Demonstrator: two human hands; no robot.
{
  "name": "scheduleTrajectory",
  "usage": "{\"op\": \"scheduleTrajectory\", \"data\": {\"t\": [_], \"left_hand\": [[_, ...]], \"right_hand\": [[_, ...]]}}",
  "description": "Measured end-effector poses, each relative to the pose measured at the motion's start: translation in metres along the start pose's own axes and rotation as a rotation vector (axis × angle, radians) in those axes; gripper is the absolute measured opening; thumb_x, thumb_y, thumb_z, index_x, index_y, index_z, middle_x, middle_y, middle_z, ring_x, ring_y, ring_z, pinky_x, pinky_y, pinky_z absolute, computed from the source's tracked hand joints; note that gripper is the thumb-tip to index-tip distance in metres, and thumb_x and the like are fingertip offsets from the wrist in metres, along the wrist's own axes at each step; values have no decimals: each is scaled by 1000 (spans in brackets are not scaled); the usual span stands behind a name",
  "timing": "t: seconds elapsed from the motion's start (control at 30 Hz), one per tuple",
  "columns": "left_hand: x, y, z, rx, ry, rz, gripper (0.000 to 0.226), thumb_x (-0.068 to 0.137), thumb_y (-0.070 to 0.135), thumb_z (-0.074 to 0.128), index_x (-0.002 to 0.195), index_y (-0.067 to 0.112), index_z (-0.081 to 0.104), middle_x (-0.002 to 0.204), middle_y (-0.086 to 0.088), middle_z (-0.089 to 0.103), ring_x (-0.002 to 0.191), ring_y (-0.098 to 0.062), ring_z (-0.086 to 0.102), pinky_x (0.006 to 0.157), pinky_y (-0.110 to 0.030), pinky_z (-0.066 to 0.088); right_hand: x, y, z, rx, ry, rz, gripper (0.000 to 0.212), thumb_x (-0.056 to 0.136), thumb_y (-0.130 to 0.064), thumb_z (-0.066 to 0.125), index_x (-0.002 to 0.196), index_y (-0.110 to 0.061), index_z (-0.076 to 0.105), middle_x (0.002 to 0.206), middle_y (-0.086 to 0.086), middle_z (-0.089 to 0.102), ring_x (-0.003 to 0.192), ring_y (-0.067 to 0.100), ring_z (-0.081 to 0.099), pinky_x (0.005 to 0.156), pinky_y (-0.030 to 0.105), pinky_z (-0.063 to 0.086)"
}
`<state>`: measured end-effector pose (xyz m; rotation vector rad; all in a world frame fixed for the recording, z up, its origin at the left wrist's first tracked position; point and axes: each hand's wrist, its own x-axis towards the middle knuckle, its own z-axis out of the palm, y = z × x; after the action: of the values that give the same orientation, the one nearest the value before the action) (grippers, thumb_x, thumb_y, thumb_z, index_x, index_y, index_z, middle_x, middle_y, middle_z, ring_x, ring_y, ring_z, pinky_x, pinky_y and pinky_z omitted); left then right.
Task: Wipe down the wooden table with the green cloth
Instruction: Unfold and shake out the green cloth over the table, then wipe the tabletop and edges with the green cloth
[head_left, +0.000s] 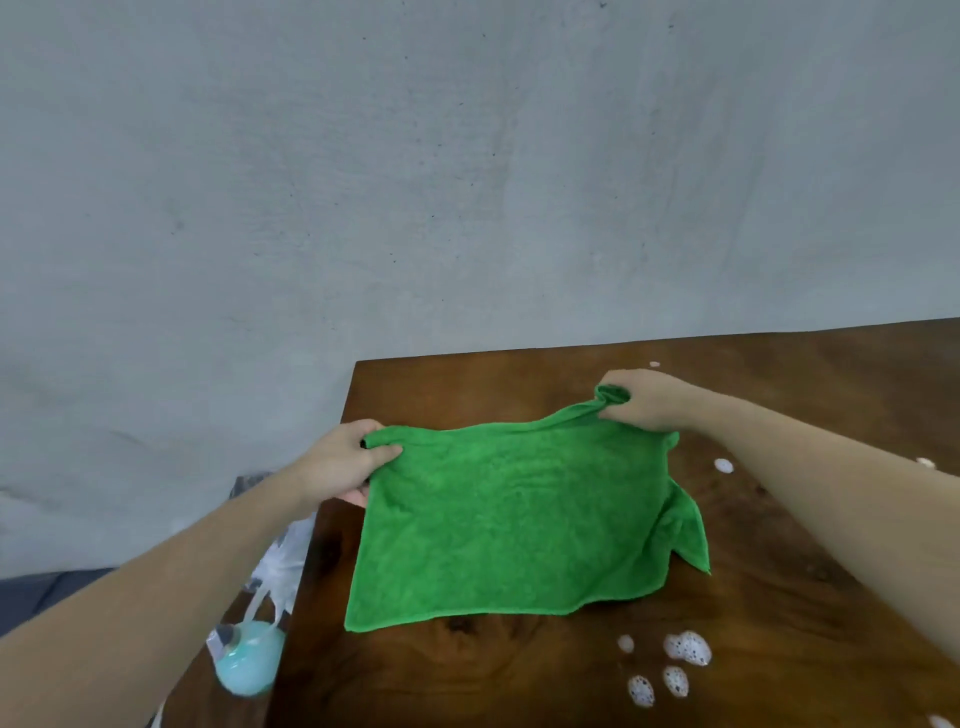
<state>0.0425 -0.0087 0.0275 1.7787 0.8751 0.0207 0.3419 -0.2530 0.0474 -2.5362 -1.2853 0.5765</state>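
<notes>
Cloth: we hold the green cloth (519, 514) spread out by its two far corners; its near edge appears to lie on the tabletop (467, 675), near the left end.
Left grip: our left hand (343, 457) pinches the far-left corner, thumb on top, fingers curled under.
Right grip: our right hand (644, 400) has the far-right corner bunched in curled fingers; a loose flap hangs below it.
Mess: foam blobs (685, 647) sit near our front-right, more foam (723, 465) lies just right of the cloth, and small specks lie farther back.
Step in hand: we judge we are laying the cloth flat before wiping.
Doing it well: we lower it evenly, tuck the flap under, then press with a flat palm and sweep toward the foam in overlapping passes.
Risk: a bunched cloth may smear the foam rather than lift it.
Off the edge: a pale blue bottle (249, 665) sits below the tabletop's left side.
</notes>
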Motion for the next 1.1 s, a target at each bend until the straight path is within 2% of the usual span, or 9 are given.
{"op": "scheduleTrajectory", "data": {"t": [0.1,0.17,0.23,0.33,0.47,0.63,0.77,0.93,1.1], "left_hand": [[12,-11,9,61,159,104,10,95,26,62,98,17,60,87,-9,72,70,-21,73,54,-36,59],[15,-19,11,194,227,169,7,93,28,64,94,22,59,85,-2,70,74,-21,70,56,-33,56],[16,-27,13,283,300,224,7,92,27,65,93,27,58,88,4,68,81,-17,67,67,-32,53],[12,-37,17,238,399,282,14,90,23,66,101,24,57,96,4,64,87,-16,63,79,-36,51],[3,-55,22,355,582,397,27,88,12,66,114,17,59,112,-1,48,104,-22,54,98,-36,42],[-4,-73,21,190,602,217,36,97,12,55,130,1,48,137,-18,43,130,-31,42,107,-33,31],[5,-69,20,-65,502,2,42,103,31,42,142,16,41,133,-7,54,122,-26,52,88,-27,36],[14,-71,16,-212,457,-106,58,102,53,26,148,21,40,152,-6,42,139,-26,39,110,-36,28],[12,-70,18,-157,464,-150,67,97,66,16,150,29,37,154,-4,40,141,-29,35,113,-40,23]], "right_hand": [[12,9,15,5,171,128,35,91,-19,62,123,-28,54,124,6,59,112,28,54,91,40,47],[7,5,26,-96,328,178,55,86,-8,56,135,-32,48,140,6,46,127,32,41,103,51,39],[-5,-10,43,-48,444,2,58,84,-4,54,135,-33,49,141,2,46,131,28,39,107,52,36],[-30,-44,77,83,331,-342,51,91,-15,55,139,-33,50,145,-4,49,135,13,40,117,46,31],[-38,-98,126,-109,128,-554,53,99,-53,41,149,-52,26,164,-13,21,151,13,12,121,46,3],[-30,-126,150,-305,-24,-594,54,96,-70,12,149,-61,12,165,-19,0,153,16,-11,116,61,-15],[-9,-135,147,-323,-45,-575,56,92,-73,8,148,-63,8,165,-19,-1,152,16,-11,115,62,-16],[56,-161,145,-334,-5,-465,61,91,-73,6,150,-59,7,166,-18,-2,153,15,-10,117,63,-11],[137,-186,138,-362,20,-443,62,93,-70,7,153,-54,6,166,-16,1,153,14,-3,121,56,-5]]}}
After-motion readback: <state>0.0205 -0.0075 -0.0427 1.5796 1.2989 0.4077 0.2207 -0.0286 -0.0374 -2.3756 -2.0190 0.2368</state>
